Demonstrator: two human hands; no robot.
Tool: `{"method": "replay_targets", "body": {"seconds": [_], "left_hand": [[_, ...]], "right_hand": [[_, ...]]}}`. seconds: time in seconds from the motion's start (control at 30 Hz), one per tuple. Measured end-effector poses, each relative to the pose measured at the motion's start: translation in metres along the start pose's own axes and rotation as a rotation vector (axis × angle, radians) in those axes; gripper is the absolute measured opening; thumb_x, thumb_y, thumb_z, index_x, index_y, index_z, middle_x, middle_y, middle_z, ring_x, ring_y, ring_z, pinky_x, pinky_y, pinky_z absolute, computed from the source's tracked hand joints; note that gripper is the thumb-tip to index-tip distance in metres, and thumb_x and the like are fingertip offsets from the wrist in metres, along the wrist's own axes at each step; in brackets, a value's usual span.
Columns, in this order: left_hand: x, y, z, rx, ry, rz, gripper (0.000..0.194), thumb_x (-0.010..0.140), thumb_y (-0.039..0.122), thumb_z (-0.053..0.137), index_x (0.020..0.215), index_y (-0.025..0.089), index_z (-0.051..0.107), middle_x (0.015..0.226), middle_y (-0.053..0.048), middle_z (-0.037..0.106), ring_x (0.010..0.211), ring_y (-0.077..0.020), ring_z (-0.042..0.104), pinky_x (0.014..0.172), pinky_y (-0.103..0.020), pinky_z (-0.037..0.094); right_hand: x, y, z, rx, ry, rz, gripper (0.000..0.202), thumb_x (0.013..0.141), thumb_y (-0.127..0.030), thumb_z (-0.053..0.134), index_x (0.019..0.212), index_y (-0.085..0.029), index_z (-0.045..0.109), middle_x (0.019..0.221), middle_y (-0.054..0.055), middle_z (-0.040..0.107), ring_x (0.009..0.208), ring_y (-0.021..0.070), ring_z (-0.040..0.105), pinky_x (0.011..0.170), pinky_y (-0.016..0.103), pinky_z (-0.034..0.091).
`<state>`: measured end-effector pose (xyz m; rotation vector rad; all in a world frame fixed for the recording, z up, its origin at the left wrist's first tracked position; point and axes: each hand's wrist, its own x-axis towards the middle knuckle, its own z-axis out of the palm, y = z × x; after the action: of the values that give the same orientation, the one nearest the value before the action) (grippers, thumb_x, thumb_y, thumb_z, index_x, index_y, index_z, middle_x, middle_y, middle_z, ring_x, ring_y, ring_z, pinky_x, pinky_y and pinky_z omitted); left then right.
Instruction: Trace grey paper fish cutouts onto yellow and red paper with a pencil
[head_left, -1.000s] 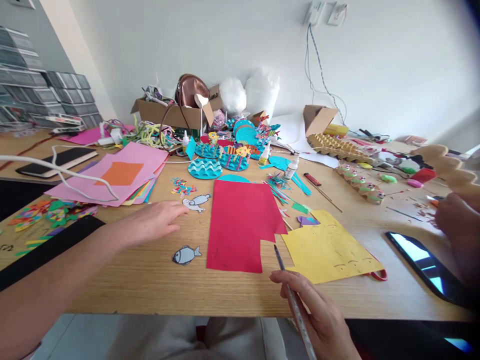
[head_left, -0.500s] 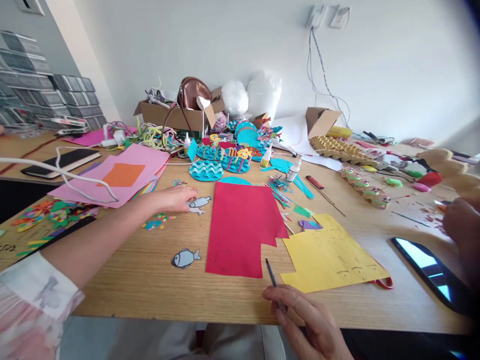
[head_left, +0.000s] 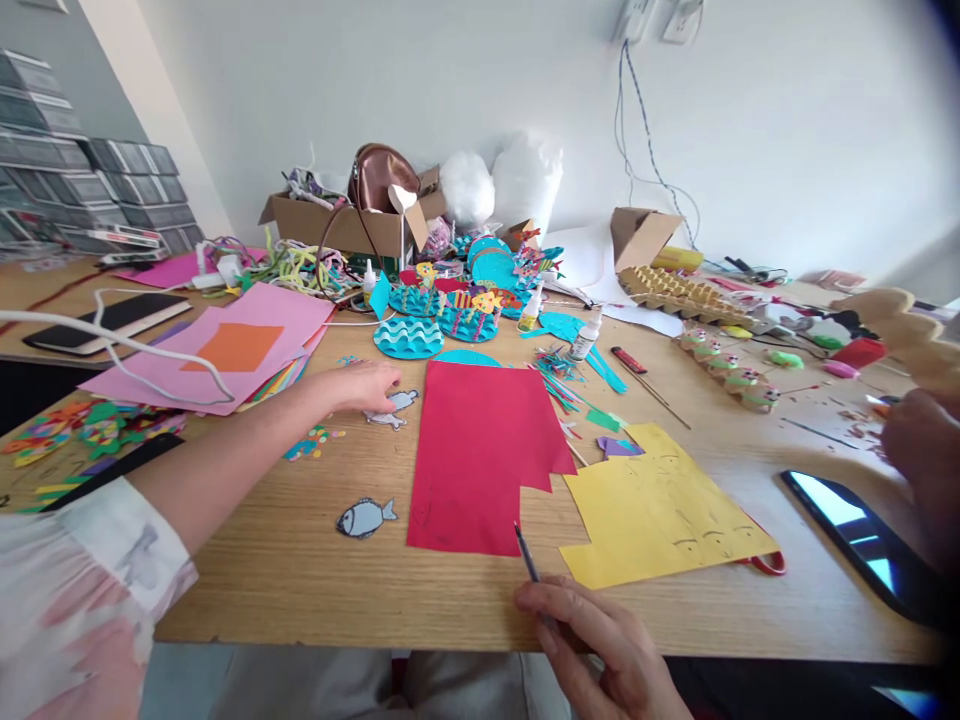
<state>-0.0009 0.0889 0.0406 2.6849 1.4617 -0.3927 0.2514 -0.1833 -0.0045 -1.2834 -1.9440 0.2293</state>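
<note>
My left hand [head_left: 367, 387] reaches over small grey paper fish [head_left: 403, 400] left of the red sheet; its fingers point down and partly hide them, so whether it grips one cannot be made out. Nearer the front edge lies another grey paper fish [head_left: 365, 517]. My right hand [head_left: 592, 630] holds a dark pen [head_left: 526, 552], its tip by the lower right corner of the red paper [head_left: 480, 460]. Faint drawn lines show on that sheet. To its right lies yellow paper [head_left: 660, 510] with pencil marks.
Pink sheets [head_left: 165, 370] with an orange piece lie at left, under a white cable. Blue wavy crafts [head_left: 409, 338] and a glue bottle [head_left: 586, 335] stand behind. A phone [head_left: 847, 540] lies at right, near another person's hand [head_left: 919, 450].
My left hand has shifted slightly over the paper fish. My right hand and the pen have moved a little to the left, closer to the red paper.
</note>
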Motion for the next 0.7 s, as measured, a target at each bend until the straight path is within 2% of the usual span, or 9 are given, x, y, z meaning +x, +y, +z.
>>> {"method": "replay_targets", "body": {"seconds": [0.1, 0.33, 0.5, 0.7], "left_hand": [[0.006, 0.004, -0.001, 0.021, -0.055, -0.007, 0.024, 0.069, 0.029, 0.060, 0.088, 0.016, 0.064, 0.088, -0.008, 0.068, 0.075, -0.0215, 0.059, 0.060, -0.025, 0.038], [0.009, 0.007, -0.005, 0.018, -0.085, -0.015, 0.023, 0.067, 0.028, 0.060, 0.086, 0.015, 0.064, 0.081, -0.007, 0.068, 0.066, -0.0183, 0.057, 0.051, -0.023, 0.033], [0.006, 0.009, -0.004, -0.005, -0.032, -0.009, 0.028, 0.069, 0.027, 0.059, 0.095, 0.015, 0.059, 0.085, -0.008, 0.066, 0.067, -0.0193, 0.056, 0.050, -0.024, 0.031], [-0.002, 0.008, 0.003, -0.084, 0.054, 0.006, 0.023, 0.075, 0.023, 0.051, 0.097, 0.019, 0.055, 0.081, -0.004, 0.063, 0.067, -0.0183, 0.055, 0.054, -0.023, 0.032]], "right_hand": [[0.004, -0.006, -0.001, -0.022, 0.009, -0.024, 0.028, 0.082, -0.018, 0.059, 0.108, -0.027, 0.061, 0.095, 0.004, 0.071, 0.084, 0.0159, 0.070, 0.077, 0.020, 0.057], [0.008, -0.010, -0.003, 0.025, -0.002, -0.063, 0.024, 0.083, -0.014, 0.052, 0.103, -0.025, 0.060, 0.089, 0.004, 0.071, 0.079, 0.0155, 0.070, 0.069, 0.018, 0.058], [0.006, -0.008, -0.001, 0.070, -0.038, -0.031, 0.022, 0.085, -0.014, 0.047, 0.099, -0.024, 0.061, 0.085, 0.005, 0.071, 0.072, 0.0148, 0.069, 0.060, 0.018, 0.057], [0.010, -0.015, -0.005, 0.085, -0.080, 0.060, 0.024, 0.085, -0.013, 0.045, 0.096, -0.023, 0.064, 0.086, 0.005, 0.071, 0.074, 0.0151, 0.068, 0.063, 0.019, 0.055]]}}
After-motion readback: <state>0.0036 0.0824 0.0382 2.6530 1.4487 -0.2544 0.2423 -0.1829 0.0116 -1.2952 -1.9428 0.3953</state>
